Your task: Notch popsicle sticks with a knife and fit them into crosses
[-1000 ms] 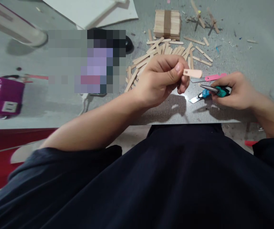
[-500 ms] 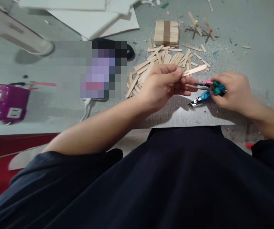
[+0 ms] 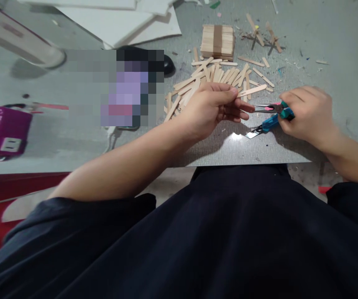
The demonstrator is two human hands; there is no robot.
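Between thumb and index finger, my left hand (image 3: pixel 214 106) pinches one end of a wooden craft stick (image 3: pixel 254 90), which points to the right. The other fingers of that hand are loosely spread below. My right hand (image 3: pixel 310 116) is wrapped round pliers (image 3: pixel 274 109) with green handles, their jaws reaching left to the fingertips of my left hand. Below the pliers lies a blue utility knife (image 3: pixel 270 123) with its blade out. Loose craft sticks (image 3: pixel 218 74) lie in a heap behind my left hand.
A banded bundle of sticks (image 3: pixel 208 40) stands behind the heap, with crossed stick pieces (image 3: pixel 256 30) to its right. White boards (image 3: pixel 154 27) lie at the back. At left are a purple power strip (image 3: pixel 13 128) and a blurred-out device (image 3: pixel 124 93) with a cable.
My right hand and the pliers have risen slightly in the view. The free fingers of my left hand have curled a little, and the held stick has shifted slightly left.
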